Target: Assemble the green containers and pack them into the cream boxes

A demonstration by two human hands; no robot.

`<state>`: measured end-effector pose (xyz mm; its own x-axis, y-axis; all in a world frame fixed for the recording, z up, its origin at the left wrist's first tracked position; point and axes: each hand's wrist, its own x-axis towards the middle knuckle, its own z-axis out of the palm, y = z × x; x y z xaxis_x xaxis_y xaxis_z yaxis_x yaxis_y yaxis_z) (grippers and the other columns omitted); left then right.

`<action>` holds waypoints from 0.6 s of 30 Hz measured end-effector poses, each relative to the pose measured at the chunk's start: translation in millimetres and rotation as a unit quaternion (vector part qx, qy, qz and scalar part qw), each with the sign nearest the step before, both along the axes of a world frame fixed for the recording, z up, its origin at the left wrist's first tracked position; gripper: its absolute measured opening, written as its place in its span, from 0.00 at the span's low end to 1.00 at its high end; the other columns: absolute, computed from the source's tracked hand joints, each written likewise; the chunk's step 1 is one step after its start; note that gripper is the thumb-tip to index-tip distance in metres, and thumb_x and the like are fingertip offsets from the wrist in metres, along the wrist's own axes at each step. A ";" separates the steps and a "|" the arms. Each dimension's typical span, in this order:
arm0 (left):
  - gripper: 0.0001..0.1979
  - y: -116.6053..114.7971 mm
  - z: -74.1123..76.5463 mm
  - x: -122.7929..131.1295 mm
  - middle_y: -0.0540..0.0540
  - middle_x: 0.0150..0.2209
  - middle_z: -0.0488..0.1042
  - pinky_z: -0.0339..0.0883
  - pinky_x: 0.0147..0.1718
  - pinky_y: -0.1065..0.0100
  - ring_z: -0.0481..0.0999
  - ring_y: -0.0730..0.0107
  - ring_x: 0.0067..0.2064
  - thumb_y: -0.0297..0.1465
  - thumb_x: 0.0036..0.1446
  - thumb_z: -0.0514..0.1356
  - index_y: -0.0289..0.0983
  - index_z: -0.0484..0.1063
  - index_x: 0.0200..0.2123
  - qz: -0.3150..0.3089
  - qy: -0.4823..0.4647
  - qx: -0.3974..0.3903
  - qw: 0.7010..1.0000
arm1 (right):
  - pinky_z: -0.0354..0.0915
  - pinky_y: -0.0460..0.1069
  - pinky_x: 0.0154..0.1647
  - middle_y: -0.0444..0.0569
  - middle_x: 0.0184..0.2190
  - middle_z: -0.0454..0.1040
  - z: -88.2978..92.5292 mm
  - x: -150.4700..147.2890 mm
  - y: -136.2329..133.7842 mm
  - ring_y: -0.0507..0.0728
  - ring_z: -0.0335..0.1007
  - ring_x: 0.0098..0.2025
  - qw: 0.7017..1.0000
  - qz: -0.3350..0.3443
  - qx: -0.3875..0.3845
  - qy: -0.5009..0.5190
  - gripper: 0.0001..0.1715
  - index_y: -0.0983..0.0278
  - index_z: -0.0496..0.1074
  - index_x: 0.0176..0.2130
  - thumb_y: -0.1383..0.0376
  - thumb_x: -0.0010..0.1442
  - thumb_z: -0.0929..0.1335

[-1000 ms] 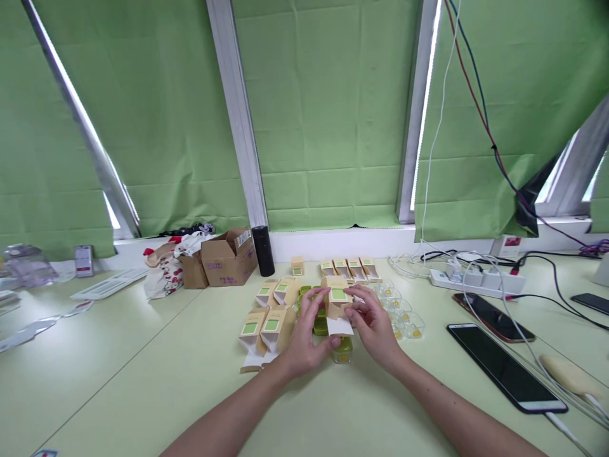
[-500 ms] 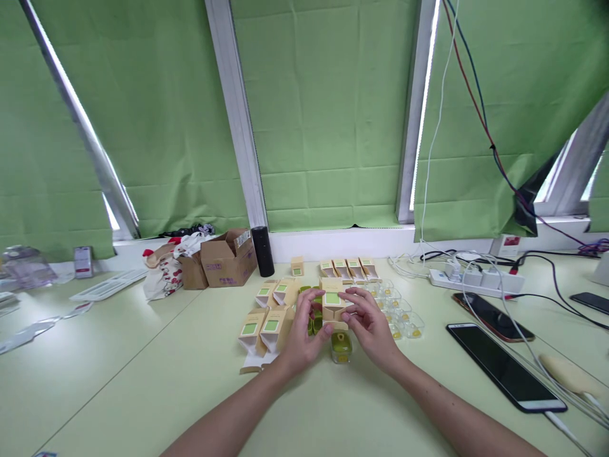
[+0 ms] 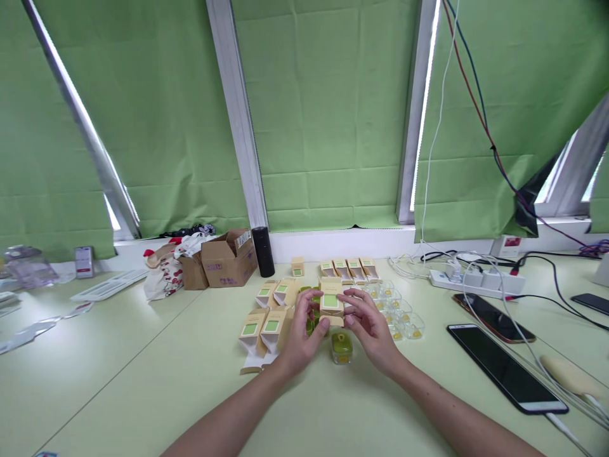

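Observation:
Both my hands hold one small tan carton with a green label (image 3: 330, 301) above the table. My left hand (image 3: 299, 336) grips its left side with thumb and fingers curled round it. My right hand (image 3: 368, 324) pinches its right side. Just below the carton a small clear jar with a green lid (image 3: 341, 346) stands on the table. More tan cartons (image 3: 266, 327) lie open to the left of my left hand. Several clear plastic cups (image 3: 402, 314) sit to the right of my right hand.
A row of tan cartons (image 3: 349, 268) lies near the window sill, with a black cylinder (image 3: 263, 251) and brown cardboard boxes (image 3: 228, 257) to the left. Phones (image 3: 507, 365), a power strip (image 3: 478, 279) and cables lie at the right. The pale green table (image 3: 118, 374) stretches left.
The carton's white bottom flap, hanging open a second ago, is now folded in. The carton has risen slightly and the green-lidded jar below it is now uncovered.

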<state>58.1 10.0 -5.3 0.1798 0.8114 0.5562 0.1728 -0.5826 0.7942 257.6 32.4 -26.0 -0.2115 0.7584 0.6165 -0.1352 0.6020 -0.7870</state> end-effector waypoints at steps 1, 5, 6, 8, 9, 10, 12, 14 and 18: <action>0.26 0.4 -0.7 -0.2 0.40 0.59 0.66 0.67 0.52 0.57 0.72 0.56 0.54 0.49 0.69 0.60 0.44 0.62 0.62 0.000 -0.003 -0.001 1.000 | 0.78 0.56 0.49 0.54 0.62 0.61 -0.1 0.0 0.0 0.55 0.77 0.43 1.000 0.004 0.001 0.000 0.21 0.50 0.76 0.61 0.51 0.72 0.69; 0.25 1.4 -2.6 -1.3 0.40 0.58 0.67 0.67 0.50 0.58 0.72 0.58 0.52 0.48 0.69 0.60 0.44 0.62 0.62 0.005 -0.008 -0.002 1.000 | 0.78 0.56 0.49 0.55 0.63 0.60 -0.6 -0.6 -0.1 0.55 0.78 0.43 1.000 0.010 0.005 0.000 0.21 0.50 0.76 0.61 0.51 0.72 0.69; 0.25 1.6 -2.7 -1.5 0.40 0.58 0.67 0.67 0.50 0.59 0.71 0.58 0.52 0.48 0.69 0.60 0.44 0.62 0.61 0.006 -0.008 -0.002 1.000 | 0.78 0.56 0.49 0.55 0.63 0.61 -0.8 -0.7 -0.2 0.55 0.78 0.43 1.000 0.010 0.005 0.001 0.21 0.50 0.76 0.61 0.51 0.72 0.69; 0.24 1.8 -2.5 -1.7 0.40 0.57 0.67 0.67 0.50 0.59 0.71 0.58 0.51 0.48 0.69 0.60 0.44 0.63 0.61 0.011 -0.008 -0.001 1.000 | 0.78 0.57 0.50 0.55 0.63 0.61 -1.1 -1.0 -0.4 0.56 0.78 0.44 1.000 0.011 0.005 0.001 0.21 0.51 0.76 0.61 0.51 0.72 0.69; 0.24 1.9 -2.2 -1.6 0.40 0.57 0.67 0.67 0.50 0.58 0.71 0.58 0.51 0.48 0.69 0.60 0.44 0.63 0.61 0.013 -0.008 -0.001 1.000 | 0.78 0.57 0.50 0.55 0.63 0.61 -1.1 -1.0 -0.5 0.56 0.78 0.44 1.000 0.013 0.006 0.001 0.21 0.51 0.76 0.61 0.51 0.72 0.69; 0.24 1.9 -2.0 -1.5 0.40 0.57 0.67 0.67 0.50 0.58 0.71 0.58 0.51 0.48 0.69 0.61 0.44 0.63 0.61 0.015 -0.009 -0.003 1.000 | 0.78 0.57 0.50 0.55 0.63 0.61 -1.0 -1.0 -0.7 0.56 0.78 0.44 1.000 0.014 0.006 0.000 0.21 0.51 0.76 0.61 0.51 0.72 0.69; 0.25 1.9 -1.8 -1.3 0.40 0.56 0.68 0.67 0.50 0.58 0.71 0.57 0.52 0.48 0.68 0.61 0.43 0.63 0.60 0.015 -0.012 -0.008 1.000 | 0.78 0.57 0.50 0.56 0.63 0.60 -0.7 -0.9 -1.2 0.56 0.78 0.45 1.000 0.015 0.007 -0.002 0.21 0.51 0.76 0.61 0.52 0.72 0.69; 0.25 1.8 -2.0 -1.2 0.40 0.57 0.68 0.68 0.51 0.58 0.71 0.57 0.52 0.48 0.68 0.61 0.43 0.63 0.60 0.014 -0.016 -0.012 1.000 | 0.78 0.56 0.50 0.56 0.63 0.60 -0.4 -0.7 -1.7 0.57 0.78 0.45 1.000 0.014 0.009 -0.005 0.21 0.51 0.76 0.61 0.52 0.72 0.69; 0.25 1.5 -2.5 -1.3 0.40 0.57 0.68 0.67 0.51 0.58 0.72 0.57 0.53 0.49 0.68 0.61 0.44 0.63 0.60 0.013 -0.019 -0.014 1.000 | 0.78 0.56 0.51 0.55 0.63 0.60 -0.7 -0.6 -2.1 0.57 0.77 0.46 1.000 0.017 0.008 -0.006 0.21 0.51 0.76 0.61 0.53 0.72 0.69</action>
<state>56.7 11.5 -7.8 0.1374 0.8310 0.5390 0.1576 -0.5556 0.8164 257.0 30.3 -26.7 -0.2436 0.7405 0.6263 -0.1467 0.6102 -0.7785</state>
